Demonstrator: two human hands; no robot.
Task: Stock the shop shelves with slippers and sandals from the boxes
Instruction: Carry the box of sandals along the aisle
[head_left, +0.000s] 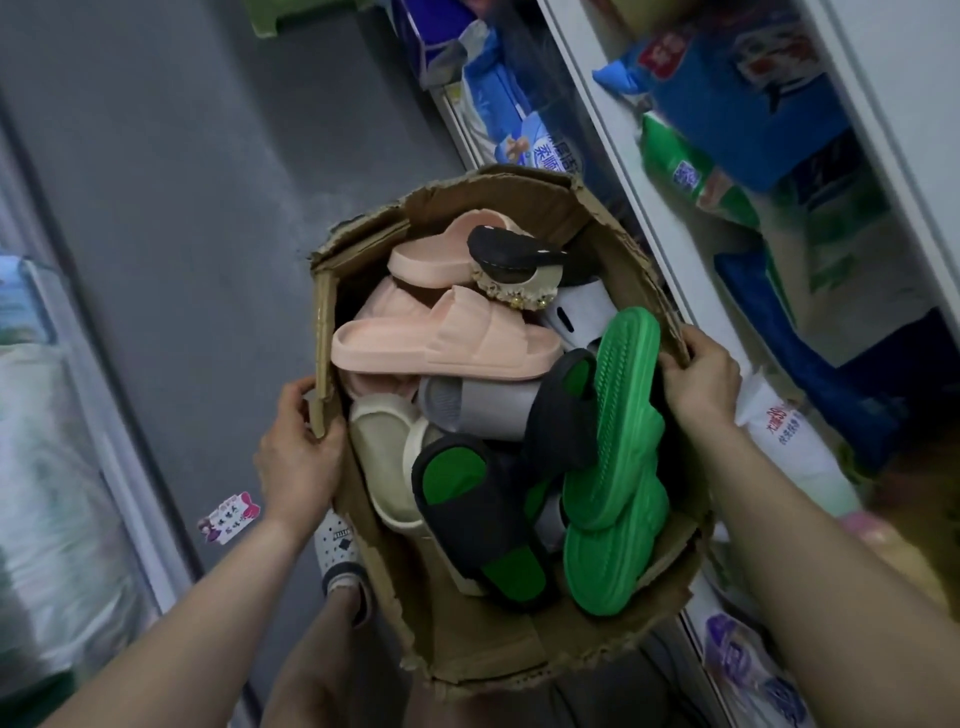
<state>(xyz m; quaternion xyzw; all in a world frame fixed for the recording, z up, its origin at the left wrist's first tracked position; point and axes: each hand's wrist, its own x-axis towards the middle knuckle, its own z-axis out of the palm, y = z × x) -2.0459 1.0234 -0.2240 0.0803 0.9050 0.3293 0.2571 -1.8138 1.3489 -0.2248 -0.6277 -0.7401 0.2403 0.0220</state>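
Both forearms reach up from the lower frame: left hand (298, 447) and right hand (698, 382) grip opposite rims of the cardboard box (597, 660), mid-frame, full of slippers (447, 338). Carrying step; next, set it down by a shelf.

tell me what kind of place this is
Probably a small shop's aisle: white shelves on the right hold packaged goods, and a torn cardboard box is full of loose slippers.

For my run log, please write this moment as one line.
cardboard box: holds pink, green, black, grey slippers | left hand: grips its left edge | right hand: grips its right edge
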